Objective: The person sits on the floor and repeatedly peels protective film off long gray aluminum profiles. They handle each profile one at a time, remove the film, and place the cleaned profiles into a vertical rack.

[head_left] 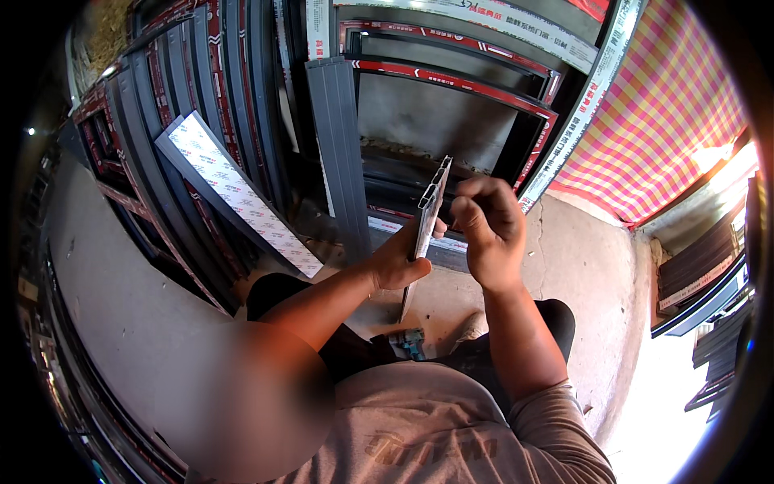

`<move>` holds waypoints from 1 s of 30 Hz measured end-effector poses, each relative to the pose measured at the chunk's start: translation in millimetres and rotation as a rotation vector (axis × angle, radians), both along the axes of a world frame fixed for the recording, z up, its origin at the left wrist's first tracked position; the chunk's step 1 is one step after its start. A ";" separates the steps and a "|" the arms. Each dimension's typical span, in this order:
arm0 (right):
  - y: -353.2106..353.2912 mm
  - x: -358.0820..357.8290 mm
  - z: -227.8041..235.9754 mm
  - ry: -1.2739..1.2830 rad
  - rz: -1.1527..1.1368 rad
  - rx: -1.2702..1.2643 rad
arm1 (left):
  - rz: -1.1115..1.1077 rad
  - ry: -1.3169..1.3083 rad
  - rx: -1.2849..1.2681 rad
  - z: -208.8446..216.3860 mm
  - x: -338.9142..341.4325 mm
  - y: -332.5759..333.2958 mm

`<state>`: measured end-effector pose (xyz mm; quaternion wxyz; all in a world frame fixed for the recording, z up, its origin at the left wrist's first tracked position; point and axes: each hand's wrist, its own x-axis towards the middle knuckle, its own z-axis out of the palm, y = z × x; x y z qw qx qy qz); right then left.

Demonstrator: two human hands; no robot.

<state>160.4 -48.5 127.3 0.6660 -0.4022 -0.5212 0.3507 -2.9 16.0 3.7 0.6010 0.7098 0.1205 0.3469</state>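
My left hand (401,258) is closed around a hollow metal profile (429,222). The profile stands on edge, tilted, with its cut end showing chambers at the top and its lower end down between my legs. Just right of its upper end is my right hand (492,230), raised with fingers curled together. Whether something thin is pinched in those fingers is too small to tell. A teal and black cordless drill (409,343) rests low between my legs, below the profile.
Ahead lean dark window frames (451,73) with red and white film strips. A grey ribbed panel (334,145) and a white-filmed panel (242,198) stand to the left, near stacked frames (153,177). A checkered cloth (645,105) hangs right; profiles (701,266) are stacked beyond it.
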 end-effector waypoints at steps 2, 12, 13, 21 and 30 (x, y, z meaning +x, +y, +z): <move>-7.1 -2.0 11.9 0.111 0.179 -0.133 | -0.001 0.003 -0.022 -0.2 2.9 -0.1; -16.0 -4.8 36.9 -0.033 0.020 -0.286 | 0.006 0.064 -0.053 29.2 18.3 -8.4; -15.9 -4.3 36.8 -0.038 0.032 -0.289 | -0.011 0.057 -0.051 27.6 19.6 -7.5; 3.3 9.1 7.8 -0.275 -0.101 -0.244 | 0.051 0.087 0.059 20.2 22.0 -7.0; 4.0 44.2 -6.8 0.366 0.478 -0.327 | -0.025 -0.088 -0.148 12.7 22.8 -12.1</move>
